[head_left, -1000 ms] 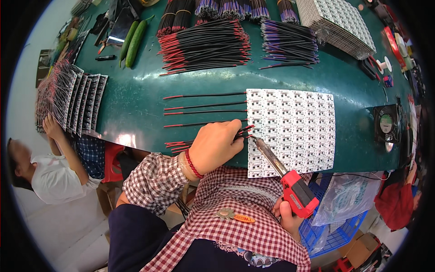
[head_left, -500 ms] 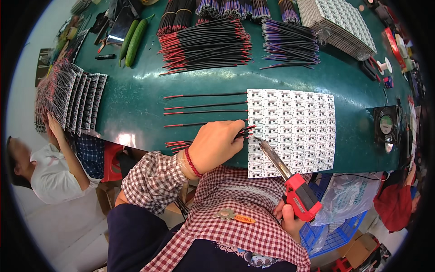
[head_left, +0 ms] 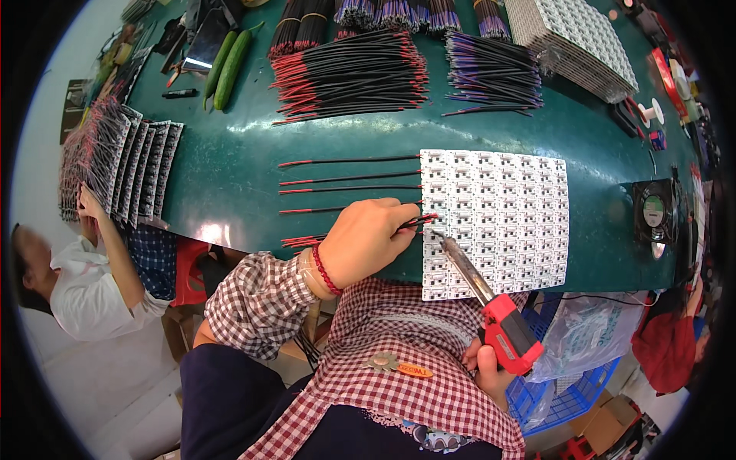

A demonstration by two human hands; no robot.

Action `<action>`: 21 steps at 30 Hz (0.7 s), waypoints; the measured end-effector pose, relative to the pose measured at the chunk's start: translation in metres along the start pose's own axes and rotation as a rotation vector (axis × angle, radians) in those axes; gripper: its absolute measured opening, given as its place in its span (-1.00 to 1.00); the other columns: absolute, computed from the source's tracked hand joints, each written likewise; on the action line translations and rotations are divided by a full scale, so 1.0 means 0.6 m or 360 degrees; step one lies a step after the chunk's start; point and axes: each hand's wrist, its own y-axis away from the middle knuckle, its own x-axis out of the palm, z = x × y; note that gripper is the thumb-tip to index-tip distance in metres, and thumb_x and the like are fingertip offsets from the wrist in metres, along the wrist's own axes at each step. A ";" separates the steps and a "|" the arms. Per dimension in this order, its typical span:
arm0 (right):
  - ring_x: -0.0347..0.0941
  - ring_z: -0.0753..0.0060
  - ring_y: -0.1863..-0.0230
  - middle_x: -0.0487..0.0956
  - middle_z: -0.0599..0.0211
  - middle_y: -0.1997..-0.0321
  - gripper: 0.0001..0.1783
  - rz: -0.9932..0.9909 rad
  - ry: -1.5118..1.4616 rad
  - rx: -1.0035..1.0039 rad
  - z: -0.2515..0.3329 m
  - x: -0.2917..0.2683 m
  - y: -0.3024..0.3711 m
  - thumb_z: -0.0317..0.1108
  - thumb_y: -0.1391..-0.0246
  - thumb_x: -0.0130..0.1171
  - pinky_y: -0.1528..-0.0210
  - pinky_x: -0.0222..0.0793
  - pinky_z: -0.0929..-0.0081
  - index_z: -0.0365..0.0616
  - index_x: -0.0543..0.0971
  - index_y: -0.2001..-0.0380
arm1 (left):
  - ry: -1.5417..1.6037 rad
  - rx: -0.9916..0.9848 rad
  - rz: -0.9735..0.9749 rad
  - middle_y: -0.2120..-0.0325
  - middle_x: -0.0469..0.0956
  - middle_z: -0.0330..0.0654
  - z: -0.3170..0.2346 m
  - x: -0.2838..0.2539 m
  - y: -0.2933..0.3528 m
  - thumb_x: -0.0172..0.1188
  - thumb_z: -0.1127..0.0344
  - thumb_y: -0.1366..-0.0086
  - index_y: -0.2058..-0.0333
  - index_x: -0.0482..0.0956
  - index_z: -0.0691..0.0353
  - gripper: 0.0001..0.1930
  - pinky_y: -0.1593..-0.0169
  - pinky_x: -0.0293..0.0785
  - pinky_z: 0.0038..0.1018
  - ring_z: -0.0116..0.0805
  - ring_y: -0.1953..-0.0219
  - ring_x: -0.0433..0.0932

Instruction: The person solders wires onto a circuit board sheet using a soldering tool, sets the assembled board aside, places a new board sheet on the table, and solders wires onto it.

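Observation:
My left hand (head_left: 366, 239) is closed on a small bunch of black wires with red ends (head_left: 303, 241); their tips reach the left edge of a white circuit board panel (head_left: 498, 222). My right hand (head_left: 492, 374) grips a red-and-black soldering iron (head_left: 512, 333) by its handle. The iron's metal tip points up and left, to the panel's left edge just below the wire ends. Whether it touches a pad is too small to tell. Above my left hand, several separate black wires (head_left: 349, 161) run leftward from the panel's edge, lying side by side on the green table (head_left: 222, 169).
Behind lie piles of red-ended wires (head_left: 349, 77) and purple-ended wires (head_left: 493, 73), and a stack of white panels (head_left: 575, 46). Two cucumbers (head_left: 231, 70) lie at far left. A black fan (head_left: 655, 211) stands right. A co-worker (head_left: 100, 284) handles wired panels (head_left: 142, 172) at left.
The held wire ends have shifted slightly right and down over the panel's edge. The iron has hardly moved. At left, the co-worker's arms have changed position.

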 end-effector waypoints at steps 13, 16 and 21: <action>0.22 0.58 0.73 0.38 0.32 0.66 -0.60 -0.0555 -0.0215 -0.0403 0.007 0.007 -0.060 -0.20 -0.23 -0.13 -0.13 0.32 0.19 -0.32 0.30 0.04 | 0.0005 -0.0054 -0.0003 0.51 0.47 -0.04 -0.007 0.001 0.004 0.20 0.37 -0.07 0.38 0.49 0.31 -0.83 0.43 0.38 -0.27 0.00 0.49 0.48; 0.20 0.58 0.75 0.34 0.35 0.71 -0.65 -0.0476 -0.0290 -0.0641 0.018 0.006 -0.085 -0.23 -0.24 -0.16 -0.38 -0.07 0.07 -0.30 0.32 0.08 | 0.0023 -0.0074 -0.0036 0.52 0.45 -0.01 -0.004 -0.004 0.002 0.20 0.37 -0.07 0.39 0.48 0.32 -0.84 0.43 0.37 -0.27 0.02 0.49 0.47; 0.20 0.60 0.73 0.33 0.37 0.72 -0.66 -0.0473 -0.0309 -0.0454 0.030 0.032 -0.115 -0.22 -0.23 -0.13 -0.38 -0.08 0.06 -0.29 0.33 0.10 | 0.0061 -0.0086 -0.0119 0.55 0.44 0.05 0.017 -0.024 -0.005 0.18 0.38 -0.10 0.43 0.44 0.35 -0.84 0.44 0.35 -0.29 0.02 0.52 0.46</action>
